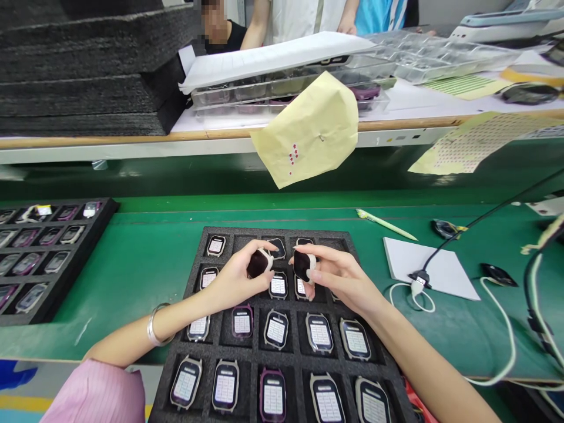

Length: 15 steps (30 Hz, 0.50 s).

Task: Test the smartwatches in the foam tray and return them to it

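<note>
Two smartwatch bodies are held up, one per hand. Left hand (238, 276) pinches first watch body (259, 262) between thumb and fingertips, dark screen showing. Right hand (341, 276) is closed on second watch body (304, 264), white casing, dark screen. The two sit close together but apart, between the hands, just above black foam tray (247, 232). That tray lies right under the hands, its pockets holding labelled watches, some purple-rimmed. Silver bangle (154, 329) on left wrist. Green tabletop (145, 264) underneath. Second foam tray (104, 207) well left of left hand. Right of right hand: white pad (440, 276), green pen (385, 224), cables (502, 329). Beyond the hands hangs yellow sticker sheet (308, 129), with clear trays (286, 85) behind it.
</note>
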### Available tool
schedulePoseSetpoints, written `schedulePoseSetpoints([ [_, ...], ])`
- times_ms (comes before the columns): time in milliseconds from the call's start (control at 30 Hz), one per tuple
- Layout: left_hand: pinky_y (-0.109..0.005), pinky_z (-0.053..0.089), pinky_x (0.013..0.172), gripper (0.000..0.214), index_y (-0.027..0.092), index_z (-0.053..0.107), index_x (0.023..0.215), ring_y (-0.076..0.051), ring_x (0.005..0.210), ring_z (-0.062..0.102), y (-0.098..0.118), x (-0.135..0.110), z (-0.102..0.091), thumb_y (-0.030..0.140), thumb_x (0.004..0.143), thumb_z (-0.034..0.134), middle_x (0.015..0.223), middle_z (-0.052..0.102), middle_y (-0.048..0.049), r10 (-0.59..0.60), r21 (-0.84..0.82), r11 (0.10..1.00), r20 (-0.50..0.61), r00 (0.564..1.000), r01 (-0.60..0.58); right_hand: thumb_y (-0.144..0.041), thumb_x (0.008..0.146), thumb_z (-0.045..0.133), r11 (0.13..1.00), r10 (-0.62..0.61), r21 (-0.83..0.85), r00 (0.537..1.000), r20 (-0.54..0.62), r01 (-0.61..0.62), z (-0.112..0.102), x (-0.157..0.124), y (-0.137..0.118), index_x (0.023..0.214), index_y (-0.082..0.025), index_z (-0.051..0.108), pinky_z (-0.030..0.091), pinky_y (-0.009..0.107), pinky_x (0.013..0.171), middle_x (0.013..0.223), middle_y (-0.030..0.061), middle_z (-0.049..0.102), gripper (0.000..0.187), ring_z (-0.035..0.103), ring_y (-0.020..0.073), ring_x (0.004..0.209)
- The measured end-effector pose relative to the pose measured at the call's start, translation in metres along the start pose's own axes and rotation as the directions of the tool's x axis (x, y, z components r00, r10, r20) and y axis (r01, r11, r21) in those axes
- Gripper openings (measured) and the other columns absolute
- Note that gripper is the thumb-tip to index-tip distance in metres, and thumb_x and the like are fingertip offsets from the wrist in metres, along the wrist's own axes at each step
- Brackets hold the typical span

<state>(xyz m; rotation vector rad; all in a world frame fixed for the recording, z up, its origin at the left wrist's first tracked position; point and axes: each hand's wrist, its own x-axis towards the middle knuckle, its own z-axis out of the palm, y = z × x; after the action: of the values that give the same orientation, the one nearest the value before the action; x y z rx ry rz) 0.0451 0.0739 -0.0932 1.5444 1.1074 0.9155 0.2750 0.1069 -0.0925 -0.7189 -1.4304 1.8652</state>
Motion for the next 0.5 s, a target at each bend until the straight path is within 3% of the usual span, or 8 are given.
schedulePoseSetpoints([
  [267, -0.028, 0.041, 0.083, 0.038, 0.019, 0.049, 0.117, -0.018, 0.09, 0.053, 0.0001, -0.0006, 0.0004, 0.012, 0.081, 0.057, 0.102, 0.056, -0.0035, 0.002, -0.02, 1.0, 0.016, 1.0, -0.002, -0.027, 0.086, 0.071, 0.995, -0.042, 0.097, 0.998, 0.045, 0.037, -0.0004, 0.0024, 0.001, 0.127, -0.029, 0.062, 0.053, 0.025, 0.054, 0.095, 0.004, 0.068, 0.042, 0.064, 0.0132, 0.059],
  [500, -0.024, 0.041, 0.073, 0.032, 0.017, 0.052, 0.112, -0.015, 0.078, 0.053, 0.0056, 0.0, -0.0008, 0.012, 0.081, 0.055, 0.089, 0.057, -0.0004, -0.034, 0.021, 0.999, 0.048, 0.998, 0.033, -0.025, 0.087, 0.07, 0.997, -0.008, 0.077, 0.999, 0.047, 0.004, -0.0028, 0.0016, 0.0017, 0.123, -0.025, 0.065, 0.053, 0.022, 0.053, 0.069, 0.0008, 0.067, 0.037, 0.064, 0.0135, 0.055],
])
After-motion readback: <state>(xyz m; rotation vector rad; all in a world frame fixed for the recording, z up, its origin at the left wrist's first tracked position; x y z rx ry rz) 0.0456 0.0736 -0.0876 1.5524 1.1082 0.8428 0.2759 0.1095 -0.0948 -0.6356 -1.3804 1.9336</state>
